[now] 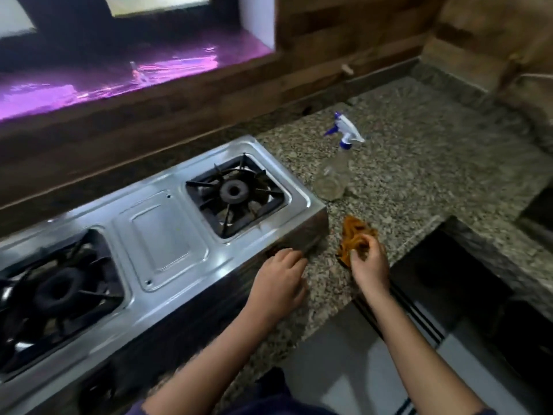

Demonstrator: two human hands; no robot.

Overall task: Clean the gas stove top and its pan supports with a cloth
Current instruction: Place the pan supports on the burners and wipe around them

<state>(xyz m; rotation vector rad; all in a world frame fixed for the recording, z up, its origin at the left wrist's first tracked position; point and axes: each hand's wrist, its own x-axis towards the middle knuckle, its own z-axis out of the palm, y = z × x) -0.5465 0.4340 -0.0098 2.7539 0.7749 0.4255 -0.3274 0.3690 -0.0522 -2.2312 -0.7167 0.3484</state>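
1. One gas stove [161, 235] sits on the granite counter [419, 175], with two pan supports in place: left pan support [57, 292], right pan support [236, 193].
2. Left hand [279, 275] rests on the stove's front right corner, fingers relaxed, holding nothing.
3. Right hand [369, 265] pinches the one orange cloth [354, 235], bunched on the counter just beside the stove.
4. One spray bottle [335, 169] stands behind.

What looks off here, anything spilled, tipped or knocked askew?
Nothing stands out. The spray bottle stands upright on the counter, the left pan support and right pan support sit in their wells, and no spill shows. Only brownish patches under the right one. The right hand pinches the cloth.
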